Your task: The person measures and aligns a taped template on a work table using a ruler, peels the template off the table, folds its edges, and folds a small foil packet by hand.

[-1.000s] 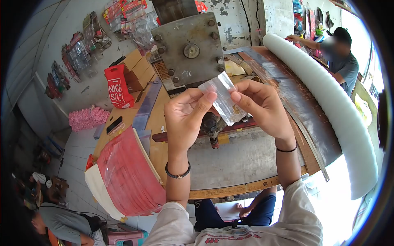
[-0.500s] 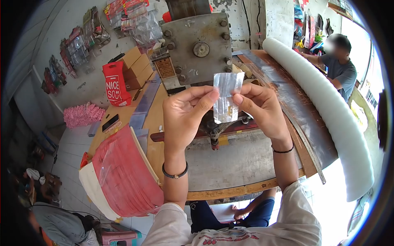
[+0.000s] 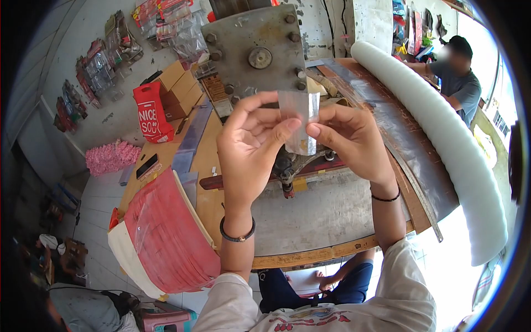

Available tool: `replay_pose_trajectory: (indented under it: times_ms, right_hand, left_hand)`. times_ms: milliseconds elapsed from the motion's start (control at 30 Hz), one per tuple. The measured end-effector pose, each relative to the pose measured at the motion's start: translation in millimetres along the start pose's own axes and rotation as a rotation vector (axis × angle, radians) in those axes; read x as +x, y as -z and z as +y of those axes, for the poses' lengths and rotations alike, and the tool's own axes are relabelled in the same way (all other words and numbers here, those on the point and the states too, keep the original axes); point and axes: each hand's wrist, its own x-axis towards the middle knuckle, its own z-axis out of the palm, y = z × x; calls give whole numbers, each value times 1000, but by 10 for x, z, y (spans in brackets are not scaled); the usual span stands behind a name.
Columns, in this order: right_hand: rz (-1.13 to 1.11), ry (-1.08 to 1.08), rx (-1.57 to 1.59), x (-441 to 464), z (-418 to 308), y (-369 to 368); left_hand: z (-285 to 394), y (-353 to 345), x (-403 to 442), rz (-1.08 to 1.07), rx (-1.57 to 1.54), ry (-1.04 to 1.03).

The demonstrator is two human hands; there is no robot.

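In front of the bolted metal head of a press (image 3: 232, 72), both hands hold up a small shiny sheet of clear plastic (image 3: 294, 108). My left hand (image 3: 246, 146) pinches its left side between thumb and fingers, and the fingers show partly through the sheet. The right edge, which reflects like silver, is gripped by the thumb and fingertips of my right hand (image 3: 359, 144). The sheet stands upright and looks slightly bent or folded along that edge. Below it lies the grey plate (image 3: 310, 213) of the work table.
A red-covered stack of sheets (image 3: 168, 238), a phone (image 3: 147, 166) and a red bag (image 3: 152, 113) are on the left. To the right lie a long metal ruler (image 3: 415, 191) and a thick white roll (image 3: 437, 144). Another person (image 3: 459, 83) sits beyond the roll.
The sheet has turned, so its face looks clearer and narrower with a bright strip on the right. My left fingers have spread behind it. The view has shifted slightly.
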Motion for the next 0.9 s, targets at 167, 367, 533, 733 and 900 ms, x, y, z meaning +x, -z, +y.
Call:
replay_pose_trajectory:
  times_ms: [167,367,533,733,900]
  right_hand:
    - [51,76,-158,6,50,71]
    - [-1,367,-386,11,-34,175]
    - [49,351,-392,-12,-82,143]
    - [78,418,-432,25,-55,113]
    - [122,377,-363,8,-45,72]
  left_hand:
    - [-96,-40,-24,75,302,-190]
    - [-53,-134,-113,12,130,-108]
    - [-16,-118,-94,-33,124,-109]
    - [-90,-113,-75,-7,89,-95]
    - [-65,-115,-100,-25,138,-36]
